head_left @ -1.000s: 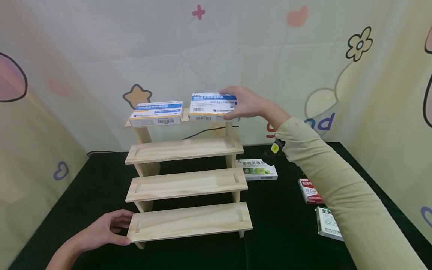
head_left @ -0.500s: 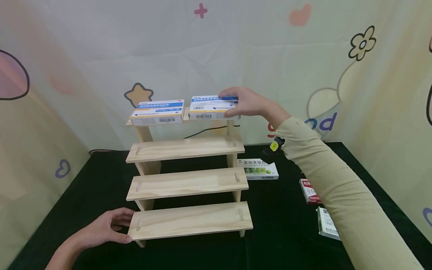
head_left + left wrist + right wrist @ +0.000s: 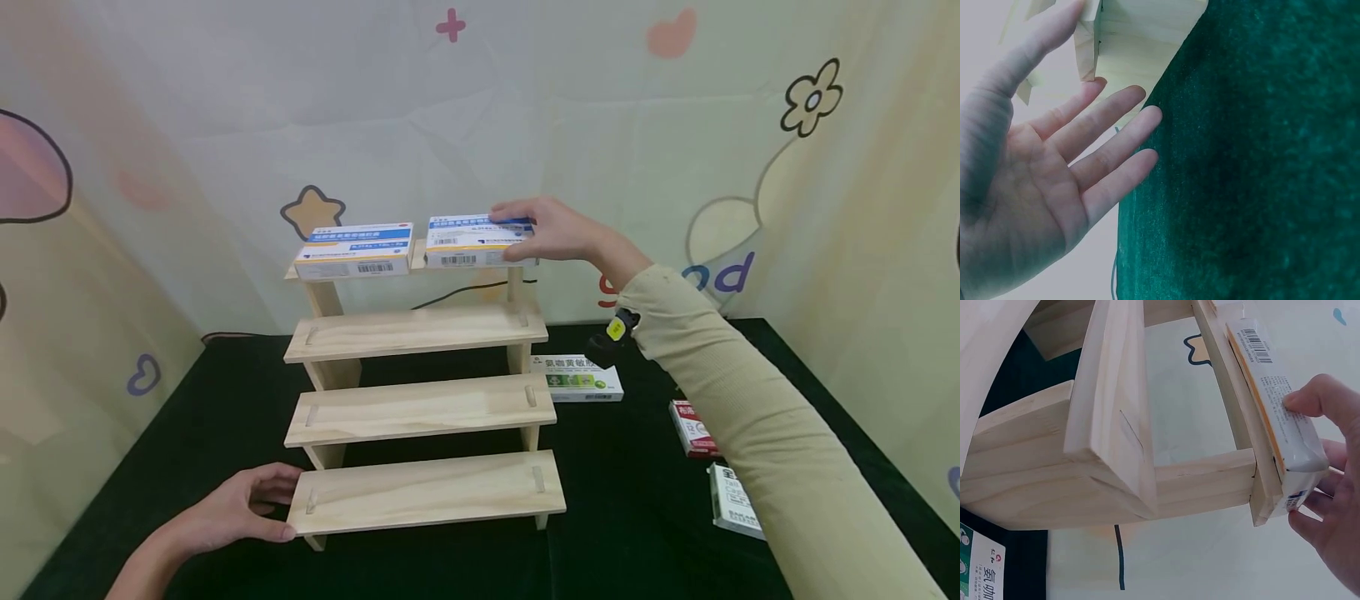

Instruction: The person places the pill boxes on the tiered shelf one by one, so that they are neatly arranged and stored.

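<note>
A four-step wooden display stand (image 3: 427, 492) stands on the dark green cloth. My left hand (image 3: 232, 512) holds the left end of its lowest step, thumb at the front corner and index finger at the rear one. The other fingers extend straight in the left wrist view. On the top step, my right hand (image 3: 558, 229) grips the right end of a blue-and-white medicine box (image 3: 465, 237). Its thumb presses the barcode side in the right wrist view. A matching medicine box (image 3: 352, 252) lies flat at the step's left, a small gap between them.
A white-and-green medicine box (image 3: 581, 379) lies right of the stand. Further right are a red-and-white box (image 3: 692, 427) and a white box (image 3: 733, 500), both partly behind the right sleeve (image 3: 750, 417). A printed curtain (image 3: 600, 142) hangs behind, with a dark cable (image 3: 465, 290) before it.
The right-hand box has come down slightly and lies flatter on the top step, still in my right hand. My left hand keeps its place. The head view has shifted a little.
</note>
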The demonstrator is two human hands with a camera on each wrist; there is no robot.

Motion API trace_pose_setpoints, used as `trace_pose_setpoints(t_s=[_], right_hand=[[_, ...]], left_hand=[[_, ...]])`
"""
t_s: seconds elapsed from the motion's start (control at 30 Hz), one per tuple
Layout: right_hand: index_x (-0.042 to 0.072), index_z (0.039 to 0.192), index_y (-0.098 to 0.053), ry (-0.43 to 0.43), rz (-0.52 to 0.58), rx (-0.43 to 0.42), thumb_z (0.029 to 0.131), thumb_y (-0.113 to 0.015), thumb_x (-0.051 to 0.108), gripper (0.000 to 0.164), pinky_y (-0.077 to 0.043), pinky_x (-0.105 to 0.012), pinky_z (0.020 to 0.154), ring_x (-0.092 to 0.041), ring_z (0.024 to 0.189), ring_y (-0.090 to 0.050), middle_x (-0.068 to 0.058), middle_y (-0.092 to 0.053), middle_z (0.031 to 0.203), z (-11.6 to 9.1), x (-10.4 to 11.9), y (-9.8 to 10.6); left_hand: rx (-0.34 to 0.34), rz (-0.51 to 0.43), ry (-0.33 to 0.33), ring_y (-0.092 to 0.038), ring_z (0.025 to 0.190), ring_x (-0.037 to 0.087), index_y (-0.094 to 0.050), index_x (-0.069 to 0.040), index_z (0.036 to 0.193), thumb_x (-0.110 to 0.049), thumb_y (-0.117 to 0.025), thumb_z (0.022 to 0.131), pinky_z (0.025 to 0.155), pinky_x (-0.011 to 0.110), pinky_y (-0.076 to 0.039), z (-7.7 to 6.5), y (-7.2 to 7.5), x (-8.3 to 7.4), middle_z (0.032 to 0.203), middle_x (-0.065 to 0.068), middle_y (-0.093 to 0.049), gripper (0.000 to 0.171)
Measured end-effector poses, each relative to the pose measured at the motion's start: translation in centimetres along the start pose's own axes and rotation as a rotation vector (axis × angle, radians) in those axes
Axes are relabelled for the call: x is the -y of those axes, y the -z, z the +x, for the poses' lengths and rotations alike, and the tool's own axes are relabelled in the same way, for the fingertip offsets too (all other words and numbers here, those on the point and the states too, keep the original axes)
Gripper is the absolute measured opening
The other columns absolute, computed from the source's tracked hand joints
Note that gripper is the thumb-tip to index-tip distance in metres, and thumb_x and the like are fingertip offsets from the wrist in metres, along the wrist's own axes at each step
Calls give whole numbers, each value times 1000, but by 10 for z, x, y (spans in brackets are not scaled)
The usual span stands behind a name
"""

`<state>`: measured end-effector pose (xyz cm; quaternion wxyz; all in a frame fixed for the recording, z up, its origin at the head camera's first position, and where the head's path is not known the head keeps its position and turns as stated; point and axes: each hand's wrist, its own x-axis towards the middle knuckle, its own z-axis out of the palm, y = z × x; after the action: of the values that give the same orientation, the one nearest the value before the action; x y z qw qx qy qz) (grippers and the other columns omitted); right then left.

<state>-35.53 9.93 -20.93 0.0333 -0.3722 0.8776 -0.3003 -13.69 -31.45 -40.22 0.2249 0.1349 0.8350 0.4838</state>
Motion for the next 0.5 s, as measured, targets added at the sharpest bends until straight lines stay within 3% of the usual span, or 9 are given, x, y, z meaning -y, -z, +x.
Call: trace_pose_setpoints(t_s=[0.5], right_hand=[[5,132,-46,22,6,-35,78,-63,15,58,-40,-36,90,-25,112,-44,-10,-33,144,2,-3,-5]], left_hand=[[-4,4,5,-52,104,35,-39,11,125,-14,-66,81,83,53,-44,0,0,0,119,25,-50,57]])
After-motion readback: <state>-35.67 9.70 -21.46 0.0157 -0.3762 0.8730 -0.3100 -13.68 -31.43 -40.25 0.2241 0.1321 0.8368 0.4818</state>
